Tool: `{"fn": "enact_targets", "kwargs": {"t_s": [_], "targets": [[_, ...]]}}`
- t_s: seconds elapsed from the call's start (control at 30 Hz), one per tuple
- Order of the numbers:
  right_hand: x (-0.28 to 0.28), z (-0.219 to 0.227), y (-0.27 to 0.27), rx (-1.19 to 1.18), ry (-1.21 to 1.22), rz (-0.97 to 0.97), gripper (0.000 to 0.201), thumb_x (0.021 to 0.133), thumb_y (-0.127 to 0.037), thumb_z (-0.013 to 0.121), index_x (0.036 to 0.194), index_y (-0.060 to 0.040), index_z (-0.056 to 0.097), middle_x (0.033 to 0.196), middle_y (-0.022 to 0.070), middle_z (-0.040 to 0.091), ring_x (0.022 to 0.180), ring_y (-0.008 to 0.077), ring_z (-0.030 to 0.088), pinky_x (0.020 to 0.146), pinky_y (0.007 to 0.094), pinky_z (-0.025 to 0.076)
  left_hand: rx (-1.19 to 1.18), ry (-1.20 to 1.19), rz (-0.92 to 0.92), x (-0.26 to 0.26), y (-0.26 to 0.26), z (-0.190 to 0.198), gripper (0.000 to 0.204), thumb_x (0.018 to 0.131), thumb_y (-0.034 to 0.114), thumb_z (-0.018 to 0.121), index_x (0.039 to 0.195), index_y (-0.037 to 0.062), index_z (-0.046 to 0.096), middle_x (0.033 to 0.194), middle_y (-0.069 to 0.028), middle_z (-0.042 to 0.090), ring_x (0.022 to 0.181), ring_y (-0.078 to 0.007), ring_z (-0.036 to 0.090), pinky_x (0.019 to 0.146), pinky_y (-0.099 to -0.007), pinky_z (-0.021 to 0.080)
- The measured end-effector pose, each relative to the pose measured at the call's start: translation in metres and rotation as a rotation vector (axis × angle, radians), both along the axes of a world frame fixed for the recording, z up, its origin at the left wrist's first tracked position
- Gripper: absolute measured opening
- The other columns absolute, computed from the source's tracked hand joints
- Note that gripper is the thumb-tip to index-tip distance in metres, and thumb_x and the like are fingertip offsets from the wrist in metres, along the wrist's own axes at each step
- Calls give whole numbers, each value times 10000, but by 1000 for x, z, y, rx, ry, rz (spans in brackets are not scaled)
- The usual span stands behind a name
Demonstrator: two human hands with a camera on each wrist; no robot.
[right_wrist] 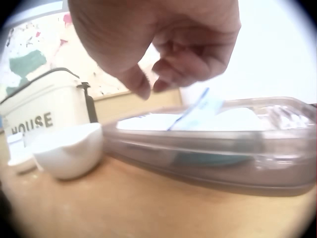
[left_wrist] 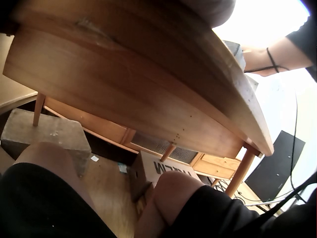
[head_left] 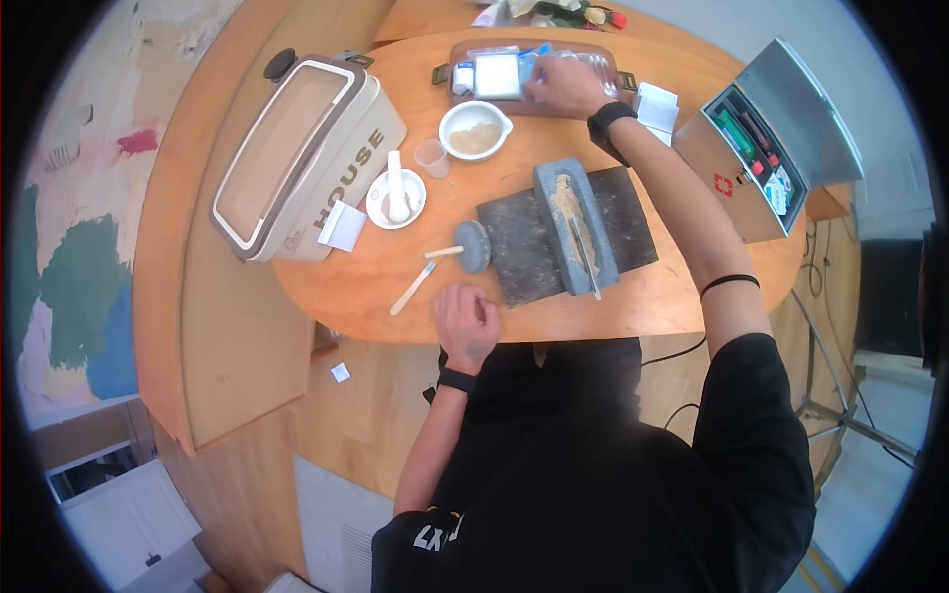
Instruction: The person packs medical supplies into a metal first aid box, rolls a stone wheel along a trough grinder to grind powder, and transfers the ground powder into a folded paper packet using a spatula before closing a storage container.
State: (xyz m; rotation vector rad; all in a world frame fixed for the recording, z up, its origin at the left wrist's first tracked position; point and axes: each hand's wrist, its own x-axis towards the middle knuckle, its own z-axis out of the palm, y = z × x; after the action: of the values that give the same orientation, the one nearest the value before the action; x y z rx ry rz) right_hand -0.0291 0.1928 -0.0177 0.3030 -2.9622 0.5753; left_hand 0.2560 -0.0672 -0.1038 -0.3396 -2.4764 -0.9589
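Note:
My right hand (head_left: 565, 86) hangs over a brownish see-through plastic box (head_left: 461, 59) at the far side of the table. Its fingers bend loosely down, thumb and fingertips close together with nothing seen between them. Just below them, a blue-and-white packet (right_wrist: 200, 109) sticks up from the box. The box also holds a white square item (head_left: 496, 77) and a small white bottle (head_left: 463, 78). My left hand (head_left: 467, 321) rests loosely curled at the table's near edge, holding nothing. Near it lie a small brush (head_left: 413, 289) and a grey stone disc (head_left: 473, 246) with a wooden handle.
A stone trough (head_left: 550, 212) with tan powder and a thin metal tool (head_left: 584, 255) stands on a dark slab (head_left: 633, 219). A white bowl (head_left: 457, 117) of powder, plastic cup (head_left: 432, 158), mortar (head_left: 419, 204) with pestle (head_left: 395, 178), HOUSE box (head_left: 381, 124) and open case (head_left: 730, 190) surround it.

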Motion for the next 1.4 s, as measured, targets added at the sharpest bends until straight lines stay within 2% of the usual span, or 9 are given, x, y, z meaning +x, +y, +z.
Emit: {"fn": "enact_targets", "kwargs": {"t_s": [0.23,0.47,0.53,0.77,0.93,1.03,1.13,1.23,1.4], "targets": [[-9,3,-40,-155,-463,189,474,872,-477,642,822,-15,738,714,113,708,669,232,670,662,352,521,11,-6,-1,-1,-1,1,132,708,31,611,796,71,522,772,-105,509,744,-321,518,681,-425,398],[-13,-5,-44,82,-286,186,397,875,-389,647,723,-34,739,667,48,699,597,136,627,577,291,506,2,21,8,-1,-2,1,138,707,35,613,804,70,521,770,-101,507,741,-316,521,677,-425,399],[-9,2,-40,-68,-514,200,415,879,-384,633,694,-28,737,664,55,699,600,156,629,587,306,512,2,-1,3,-2,-1,1,142,707,34,611,809,70,521,774,-98,511,747,-315,522,678,-423,400],[-8,4,-29,-235,-357,161,464,829,-459,654,660,-36,745,662,72,713,615,212,676,627,341,552,15,11,0,-1,-1,0,138,709,35,608,808,70,518,774,-96,512,747,-313,523,679,-421,402],[-44,4,15,7,13,-311,542,817,-559,652,877,-32,763,851,157,740,843,326,705,822,424,547,18,-3,-5,-2,-1,0,138,708,36,607,805,70,515,771,-96,509,742,-315,521,672,-422,400],[-57,-25,38,-61,-37,-351,510,819,-528,661,957,-46,754,931,175,731,883,335,700,840,415,537,7,-1,10,-1,-1,3,135,709,35,606,801,70,514,770,-97,510,743,-314,521,671,-421,399],[-49,-27,46,-279,-256,-156,424,820,-453,692,899,-38,738,853,101,731,808,242,694,779,365,529,-7,1,15,0,-1,3,134,709,35,605,800,70,514,767,-97,510,743,-313,522,671,-420,401],[-48,-28,45,-248,-64,-245,339,840,-387,698,890,-53,728,844,64,719,775,170,665,741,323,520,-6,14,11,0,-1,0,128,710,33,603,796,73,517,767,-98,513,746,-313,525,673,-419,403],[-32,4,61,-445,-21,-165,307,841,-361,657,955,-80,711,805,75,688,774,198,654,751,340,513,22,4,-7,1,-1,2,122,709,29,600,790,75,522,772,-102,519,753,-319,529,680,-425,406]]}}
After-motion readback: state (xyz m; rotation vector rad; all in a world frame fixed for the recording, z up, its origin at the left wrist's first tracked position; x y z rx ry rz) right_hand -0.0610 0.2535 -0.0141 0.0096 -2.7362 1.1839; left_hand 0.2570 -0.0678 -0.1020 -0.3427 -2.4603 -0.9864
